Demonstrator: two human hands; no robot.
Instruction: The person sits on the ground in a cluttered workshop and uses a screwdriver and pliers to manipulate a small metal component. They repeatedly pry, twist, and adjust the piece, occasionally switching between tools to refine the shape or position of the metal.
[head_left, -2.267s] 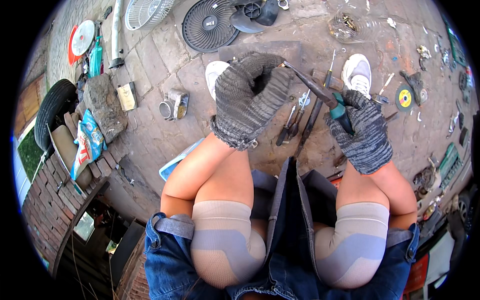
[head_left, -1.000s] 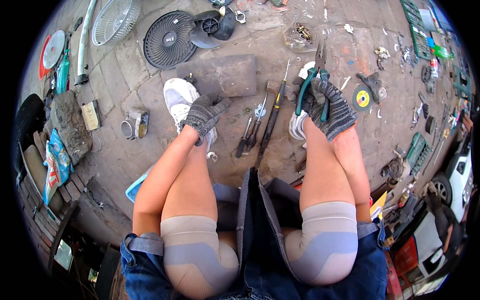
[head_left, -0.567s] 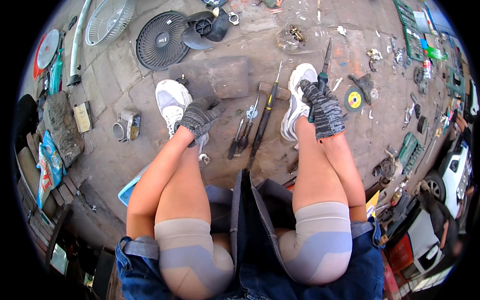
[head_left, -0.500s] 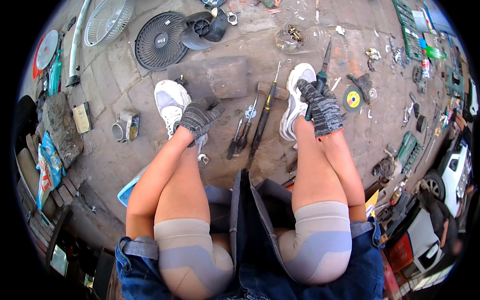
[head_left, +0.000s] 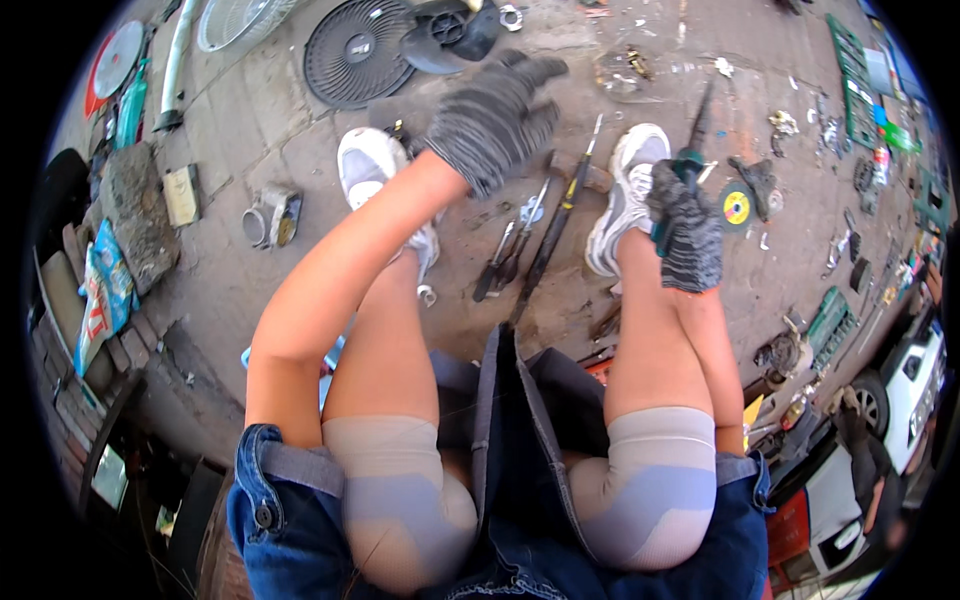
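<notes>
My right hand (head_left: 688, 240), in a grey knitted glove, is closed round the green-and-black handle of a file (head_left: 704, 118), whose dark tapered blade points away from me. It is above my right shin, beside the shoe. My left hand (head_left: 490, 125), gloved alike, is stretched over the ground between my shoes with its fingers apart and nothing in them. Its glove covers much of the ground below. Between my feet lie a hammer (head_left: 543, 258), a yellow-and-black screwdriver (head_left: 571, 192) against it, and two smaller dark-handled tools (head_left: 488, 278) to its left.
Beyond my left hand are a black fan grille (head_left: 358, 50) and fan blade (head_left: 450, 35). A clear tray (head_left: 625, 80) holds small brass-coloured parts. At right lie a yellow-centred cutting disc (head_left: 737, 207) and green tool cases (head_left: 850, 75). A metal housing (head_left: 272, 215) and a rock (head_left: 138, 210) lie left.
My left hand has moved forward and to the right, and its fingers have spread. My right hand keeps hold of the file. The whole view has shifted slightly.
</notes>
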